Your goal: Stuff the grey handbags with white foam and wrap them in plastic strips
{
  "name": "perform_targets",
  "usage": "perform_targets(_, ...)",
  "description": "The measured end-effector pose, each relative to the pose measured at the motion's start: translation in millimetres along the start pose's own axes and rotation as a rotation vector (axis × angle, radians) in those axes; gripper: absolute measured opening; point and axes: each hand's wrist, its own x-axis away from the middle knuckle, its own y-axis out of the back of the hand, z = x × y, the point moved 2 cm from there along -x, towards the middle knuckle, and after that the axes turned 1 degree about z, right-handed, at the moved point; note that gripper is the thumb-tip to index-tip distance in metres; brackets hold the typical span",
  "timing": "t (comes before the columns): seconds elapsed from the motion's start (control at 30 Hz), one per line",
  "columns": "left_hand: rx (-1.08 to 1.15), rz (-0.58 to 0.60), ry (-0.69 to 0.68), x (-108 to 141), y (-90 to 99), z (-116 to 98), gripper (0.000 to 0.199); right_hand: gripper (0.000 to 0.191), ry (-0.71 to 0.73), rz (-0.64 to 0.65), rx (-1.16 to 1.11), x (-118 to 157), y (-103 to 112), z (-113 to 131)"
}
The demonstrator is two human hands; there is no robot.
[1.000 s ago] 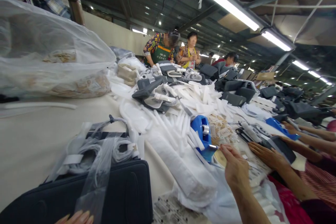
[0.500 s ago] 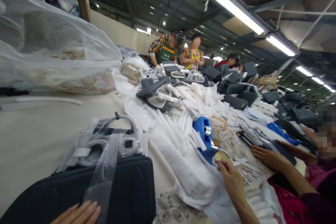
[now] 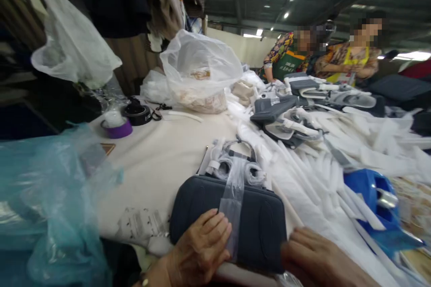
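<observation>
A dark blue padded bag (image 3: 261,219) lies in front of me on the table, with pale wrapped straps (image 3: 255,174) coiled along its far edge. A strip of clear tape (image 3: 234,188) runs from the straps down over the bag's front. My left hand (image 3: 202,246) rests on the bag with its fingers bent and pressed together beside the tape. At the bag's near right corner is my right hand (image 3: 316,255), blurred and closed like a fist; what it holds, if anything, is hidden. To the right stands a blue tape dispenser (image 3: 362,188).
White foam strips (image 3: 313,179) heap up on the right, with more grey bags (image 3: 279,107) behind. Blue plastic (image 3: 63,197) covers the left. A purple tape roll (image 3: 117,129) and a clear bag (image 3: 202,71) sit further back. Two co-workers stand beyond.
The view has swung left, so the bag appears nearer the middle. My right hand has come from beside the tape dispenser to the bag's right corner. More of my left hand shows, its fingers now bent.
</observation>
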Motion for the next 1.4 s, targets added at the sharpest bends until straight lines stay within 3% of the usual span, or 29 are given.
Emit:
perform_targets(0.1,0.039,-0.028,0.025,2.6,-4.8,-1.7,0.031,0.021,0.079,0.148,0.107,-60.8,-3.9,10.3)
perform_targets(0.23,0.074,-0.062,0.061,4.9,-9.7,-2.2,0.030,0.015,0.168,0.296,0.285,-107.9,-22.6,-5.4)
perform_targets(0.47,0.085,-0.054,0.083,9.5,-18.8,0.2,0.032,0.012,0.131,0.373,0.371,-137.7,-32.2,-16.7)
perform_targets(0.63,0.110,-0.061,0.082,8.8,-18.6,0.0,0.028,0.011,-0.136,0.351,0.315,-145.6,-34.6,-26.2)
perform_targets(0.7,0.120,-0.033,0.092,8.1,-16.9,-0.7,0.029,0.014,-0.260,0.274,0.303,-142.7,-33.3,-33.0)
perform_targets(0.8,0.106,-0.057,0.083,7.2,-14.5,-1.6,0.028,0.015,-0.319,0.014,0.372,-125.7,-31.1,-35.1)
perform_targets(0.83,0.095,-0.081,0.078,6.9,-14.2,-1.6,0.028,0.011,-0.275,-0.083,0.376,-116.7,-33.1,-31.9)
perform_targets(0.9,0.075,-0.128,0.074,6.1,-14.9,-1.1,0.025,0.021,-0.074,-0.219,0.337,-96.5,-45.5,-20.5)
perform_targets(1.0,0.088,-0.179,0.044,5.5,-18.0,-0.3,0.014,0.037,0.262,-0.264,0.366,-68.7,-80.2,-1.7)
perform_targets(1.13,0.145,-0.226,0.005,8.2,-19.1,-0.6,0.020,0.034,0.331,-0.380,0.494,-48.9,-112.1,6.0)
perform_targets(1.27,0.209,-0.293,0.058,10.7,-3.8,6.5,0.024,0.022,0.425,-0.341,0.328,-26.3,-106.1,-1.4)
perform_targets(1.33,0.157,-0.290,0.163,4.6,9.6,18.8,0.016,0.023,0.290,-0.418,0.241,-11.3,-97.2,-13.1)
perform_targets(1.4,0.057,-0.265,0.353,-10.7,22.6,38.1,0.007,0.029,-0.039,-0.622,0.196,0.8,-89.4,-29.6)
